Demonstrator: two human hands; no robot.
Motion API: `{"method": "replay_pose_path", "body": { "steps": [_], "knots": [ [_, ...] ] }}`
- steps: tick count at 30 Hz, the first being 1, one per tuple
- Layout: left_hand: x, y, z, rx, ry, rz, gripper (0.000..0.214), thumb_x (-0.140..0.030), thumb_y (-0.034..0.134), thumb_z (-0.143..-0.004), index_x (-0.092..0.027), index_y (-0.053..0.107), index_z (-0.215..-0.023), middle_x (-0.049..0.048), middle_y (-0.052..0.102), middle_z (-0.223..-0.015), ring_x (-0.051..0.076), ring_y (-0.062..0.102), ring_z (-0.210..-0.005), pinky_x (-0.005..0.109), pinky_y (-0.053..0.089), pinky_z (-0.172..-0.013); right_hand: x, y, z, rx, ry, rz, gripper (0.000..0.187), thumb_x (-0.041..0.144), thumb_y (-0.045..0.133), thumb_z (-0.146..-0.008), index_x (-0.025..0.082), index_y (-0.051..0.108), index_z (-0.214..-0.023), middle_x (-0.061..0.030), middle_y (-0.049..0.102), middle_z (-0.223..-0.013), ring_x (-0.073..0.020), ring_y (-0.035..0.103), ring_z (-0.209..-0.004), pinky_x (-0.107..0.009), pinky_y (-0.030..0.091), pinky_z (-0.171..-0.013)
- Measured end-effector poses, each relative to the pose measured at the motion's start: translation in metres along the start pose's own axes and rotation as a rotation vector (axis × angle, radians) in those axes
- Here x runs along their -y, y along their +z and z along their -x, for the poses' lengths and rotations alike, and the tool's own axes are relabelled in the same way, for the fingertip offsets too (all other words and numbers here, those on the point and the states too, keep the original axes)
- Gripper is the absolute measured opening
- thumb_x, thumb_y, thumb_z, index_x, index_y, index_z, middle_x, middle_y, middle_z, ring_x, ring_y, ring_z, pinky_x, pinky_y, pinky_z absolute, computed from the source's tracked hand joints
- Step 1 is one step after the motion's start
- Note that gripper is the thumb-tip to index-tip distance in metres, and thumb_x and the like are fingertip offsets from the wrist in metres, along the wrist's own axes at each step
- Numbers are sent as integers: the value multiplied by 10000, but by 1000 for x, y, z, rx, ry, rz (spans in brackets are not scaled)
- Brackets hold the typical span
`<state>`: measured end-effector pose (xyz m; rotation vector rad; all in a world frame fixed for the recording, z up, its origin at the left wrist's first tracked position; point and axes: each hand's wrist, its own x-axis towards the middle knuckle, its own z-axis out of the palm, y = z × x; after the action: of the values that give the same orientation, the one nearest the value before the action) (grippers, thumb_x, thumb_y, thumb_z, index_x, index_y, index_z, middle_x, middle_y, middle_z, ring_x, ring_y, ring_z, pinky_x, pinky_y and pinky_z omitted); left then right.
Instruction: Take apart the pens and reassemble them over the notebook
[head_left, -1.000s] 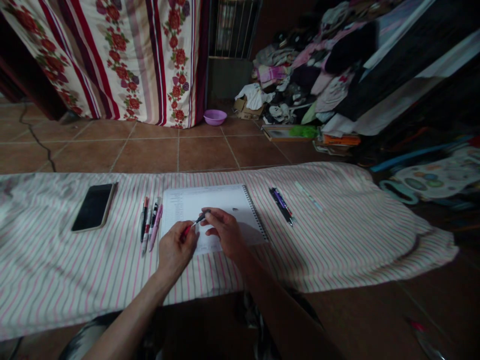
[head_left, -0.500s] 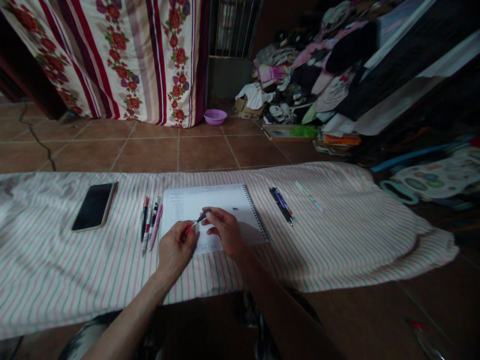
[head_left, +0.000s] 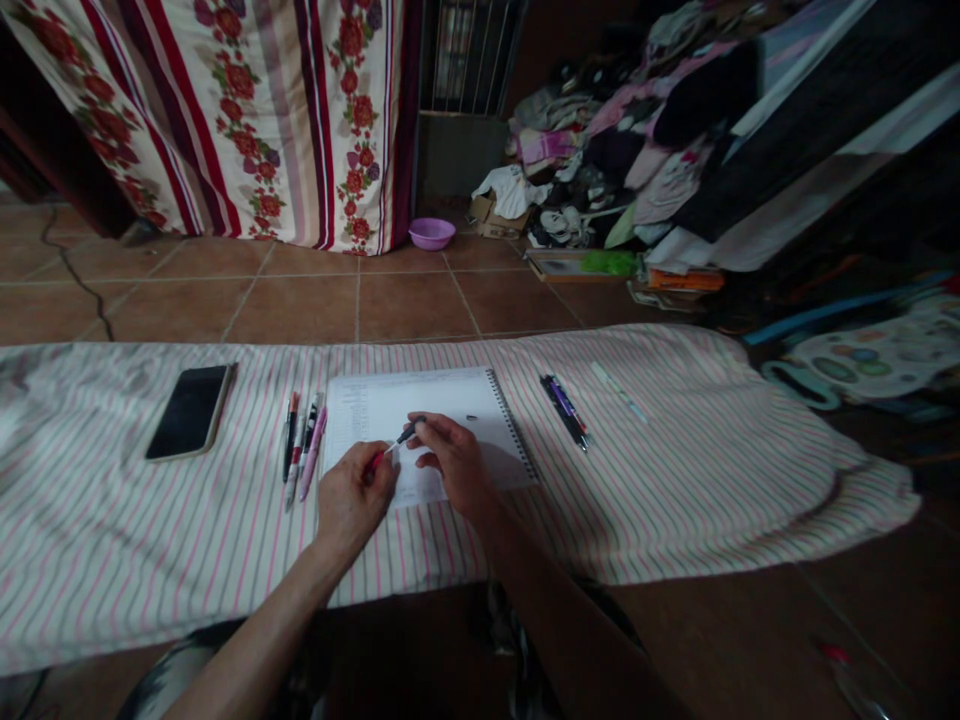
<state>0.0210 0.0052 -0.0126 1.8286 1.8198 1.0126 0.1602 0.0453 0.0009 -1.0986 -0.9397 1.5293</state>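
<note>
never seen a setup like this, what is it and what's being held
No machine here: these are one person's bare hands, seen by a camera worn on the head, looking forward and down. The left hand pinches the red end of what looks like a slim pen; the right hand holds its dark end. Beneath them lies a spiral notebook on a striped cloth. Left of the notebook lie a phone and some pens; right of it, more pens and a pale stick.

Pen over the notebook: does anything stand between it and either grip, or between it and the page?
Nothing visible does. The left grip holds the pen at its red part, the right grip at its dark end. A small dark piece on the notebook lies aside, right of the pen.
</note>
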Motion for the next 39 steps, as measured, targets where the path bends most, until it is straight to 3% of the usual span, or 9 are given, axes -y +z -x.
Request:
{"method": "replay_pose_path", "body": {
  "steps": [39],
  "knots": [
    [-2, -3, 0, -4, 48, -82, 194, -301, 456, -833, -196, 616, -864, 7, 636, -740, 137, 573, -648, 237, 392, -575, 0, -1, -2, -52, -18, 2, 295, 388, 671, -662, 186, 663, -877, -29, 650, -774, -119, 590, -663, -173, 427, -449]
  ]
}}
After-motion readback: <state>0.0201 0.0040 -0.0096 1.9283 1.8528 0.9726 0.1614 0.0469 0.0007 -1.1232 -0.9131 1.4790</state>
